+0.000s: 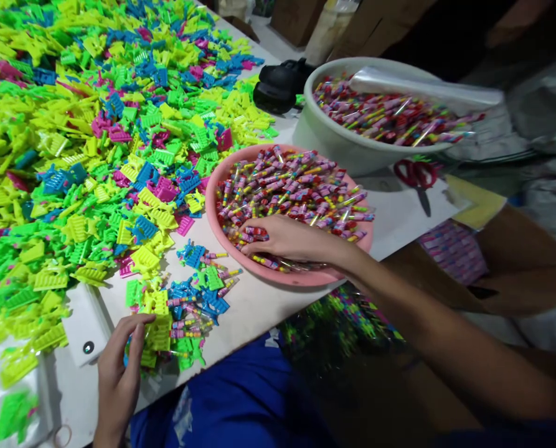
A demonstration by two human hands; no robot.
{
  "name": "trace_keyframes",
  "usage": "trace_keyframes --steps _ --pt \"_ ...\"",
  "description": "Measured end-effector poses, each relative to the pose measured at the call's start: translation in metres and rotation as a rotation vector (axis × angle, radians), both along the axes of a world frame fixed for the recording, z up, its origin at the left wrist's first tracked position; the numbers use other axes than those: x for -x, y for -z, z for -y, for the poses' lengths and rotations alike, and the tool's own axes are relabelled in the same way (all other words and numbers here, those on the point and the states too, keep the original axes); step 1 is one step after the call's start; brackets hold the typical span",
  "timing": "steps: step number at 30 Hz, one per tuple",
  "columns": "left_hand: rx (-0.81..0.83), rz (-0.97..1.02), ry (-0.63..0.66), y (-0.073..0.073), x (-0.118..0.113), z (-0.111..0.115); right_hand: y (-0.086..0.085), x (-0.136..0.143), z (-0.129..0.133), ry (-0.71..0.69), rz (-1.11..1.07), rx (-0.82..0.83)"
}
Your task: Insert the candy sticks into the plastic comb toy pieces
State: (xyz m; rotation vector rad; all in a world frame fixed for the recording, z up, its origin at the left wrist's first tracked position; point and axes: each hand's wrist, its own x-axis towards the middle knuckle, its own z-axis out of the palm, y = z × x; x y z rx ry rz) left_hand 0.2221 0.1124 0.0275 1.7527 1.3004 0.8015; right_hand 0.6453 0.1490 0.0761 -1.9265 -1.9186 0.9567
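My right hand [282,239] reaches into a pink basin [219,239] filled with small clear tubes of colourful candy [291,180]. Its fingers curl round a candy tube [255,233] near the left rim. At the table's front edge my left hand [121,358] rests against yellow comb-like plastic toys [159,333], its index finger stretched over them and its thumb apart. To the right of that hand lies a small group of blue toys [207,298], yellow and green ones, with several candy tubes among them.
A large heap of bright plastic toys [72,130] covers the table's left side. Behind the pink basin stands a grey-white tub [324,137] of candy tubes. Red-handled scissors [416,177] lie to its front. A white box [84,323] and plastic bags [14,379] sit at the left.
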Motion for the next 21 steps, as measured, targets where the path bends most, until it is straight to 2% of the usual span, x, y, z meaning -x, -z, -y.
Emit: trace_keyframes --steps 11,21 --pt "-0.015 -0.004 0.026 -0.009 -0.005 0.002 -0.005 -0.009 -0.011 -0.106 -0.179 0.107" --pt "-0.005 0.005 0.009 -0.004 0.002 0.006 -0.011 -0.016 -0.005 -0.163 -0.172 0.133"
